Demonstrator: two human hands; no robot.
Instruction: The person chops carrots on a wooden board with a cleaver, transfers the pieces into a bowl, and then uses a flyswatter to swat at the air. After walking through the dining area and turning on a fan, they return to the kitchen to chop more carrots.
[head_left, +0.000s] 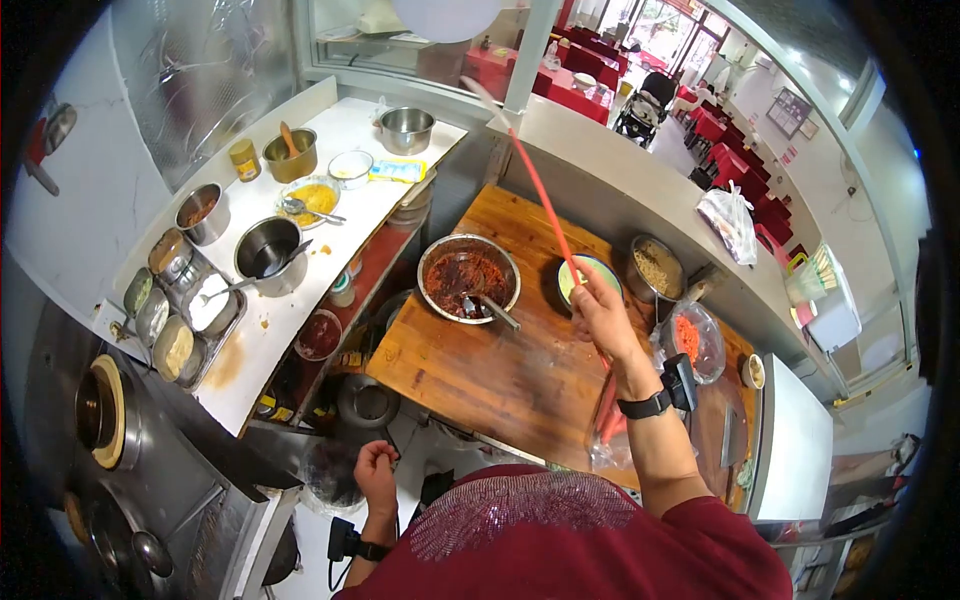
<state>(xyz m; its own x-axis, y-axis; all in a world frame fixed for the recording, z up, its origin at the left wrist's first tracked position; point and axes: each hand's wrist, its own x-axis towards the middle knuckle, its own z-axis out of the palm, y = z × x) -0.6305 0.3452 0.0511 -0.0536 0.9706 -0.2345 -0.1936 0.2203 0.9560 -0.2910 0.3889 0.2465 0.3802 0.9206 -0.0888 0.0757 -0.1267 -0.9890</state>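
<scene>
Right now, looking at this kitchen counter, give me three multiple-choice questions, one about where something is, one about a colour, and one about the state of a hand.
1. Where does the metal bowl of red chili paste stand?
A. on the wooden board
B. on the floor
C. on the stove

2. What colour are the long chopsticks in the right hand?
A. green
B. red
C. black

3. How is the left hand?
A. flat and open on the board
B. holding a spoon
C. closed in a fist, low by the body

Answers: 1 A, the bowl rests on the wood; 2 B, the sticks are red; 3 C, the fingers are curled and no tool shows.
</scene>
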